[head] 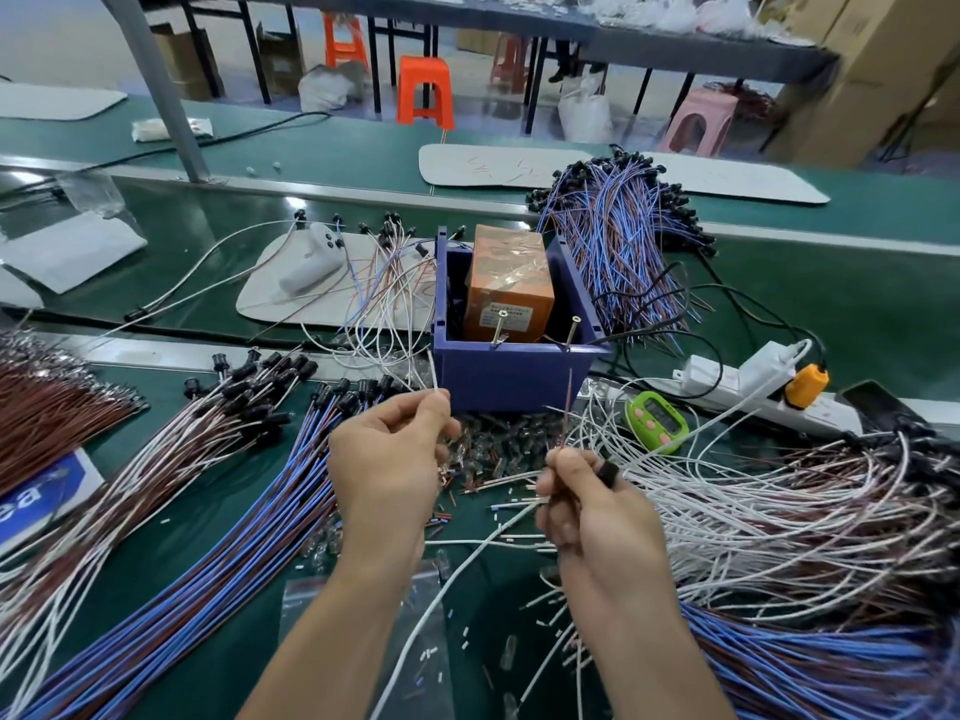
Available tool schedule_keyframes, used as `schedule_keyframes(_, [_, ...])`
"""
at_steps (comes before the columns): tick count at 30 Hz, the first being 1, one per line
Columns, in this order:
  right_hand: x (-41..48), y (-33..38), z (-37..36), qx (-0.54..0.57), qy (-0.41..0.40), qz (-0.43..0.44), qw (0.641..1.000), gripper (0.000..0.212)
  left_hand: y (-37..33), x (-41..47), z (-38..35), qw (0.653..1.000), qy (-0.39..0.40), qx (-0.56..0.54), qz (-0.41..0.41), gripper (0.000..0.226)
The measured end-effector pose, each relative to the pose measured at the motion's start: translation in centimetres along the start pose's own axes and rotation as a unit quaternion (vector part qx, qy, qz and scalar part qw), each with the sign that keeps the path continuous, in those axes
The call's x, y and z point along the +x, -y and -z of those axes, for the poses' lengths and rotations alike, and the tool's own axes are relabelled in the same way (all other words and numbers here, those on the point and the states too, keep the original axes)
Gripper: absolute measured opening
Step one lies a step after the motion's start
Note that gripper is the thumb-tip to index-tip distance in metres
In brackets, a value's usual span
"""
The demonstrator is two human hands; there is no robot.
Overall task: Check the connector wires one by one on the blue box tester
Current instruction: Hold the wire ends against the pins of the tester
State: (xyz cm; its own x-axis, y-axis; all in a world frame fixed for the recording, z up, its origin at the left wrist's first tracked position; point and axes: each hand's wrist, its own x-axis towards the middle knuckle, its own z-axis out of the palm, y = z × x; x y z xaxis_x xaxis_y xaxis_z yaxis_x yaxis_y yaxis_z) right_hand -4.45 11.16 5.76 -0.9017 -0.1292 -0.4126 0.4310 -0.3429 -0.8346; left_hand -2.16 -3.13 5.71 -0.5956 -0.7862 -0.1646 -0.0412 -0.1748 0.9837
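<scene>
Two pinches: left hand [389, 459] white wire [432, 371], right hand [587, 506] brown wire [568, 407] (connector [608, 472] half-hidden).

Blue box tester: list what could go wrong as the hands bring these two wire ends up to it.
1. The brown wire end held by the right hand is thin and unsupported; it may slip off the right screw on the blue box.
2. The left hand pinches the white wire end; heaped white wires nearby could snag the piece or get mixed with it.
</scene>
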Motion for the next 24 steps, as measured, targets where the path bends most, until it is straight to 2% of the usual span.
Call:
schedule_keyframes(4, [1.4,1.4,0.5,0.032,-0.013,-0.013,0.999,0.014,-0.3,0.6,-0.9,0.989,-0.047,0.125,-0.066,0.023])
schedule_keyframes(8, [2.7,1.8,0.5,0.045,-0.033,-0.007,0.998,0.013,-1.0,0.5,-2.4,0.975,-0.056,0.189,-0.099,0.035])
schedule_keyframes(15, [4.0,1.7,0.7,0.032,-0.048,-0.005,0.998,0.012,-1.1,0.9,-3.6,0.974,-0.027,0.202,-0.098,0.034])
schedule_keyframes(20, [4.4,2.0,0.8,0.016,-0.052,-0.004,0.999,0.022,-0.8,1.0,-3.8,0.974,-0.014,0.205,-0.096,0.033])
schedule_keyframes(24, [4.4,2.1,0.6,0.022,-0.050,-0.003,0.998,0.017,-0.6,1.0,-3.8,0.974,-0.007,0.206,-0.095,0.033])
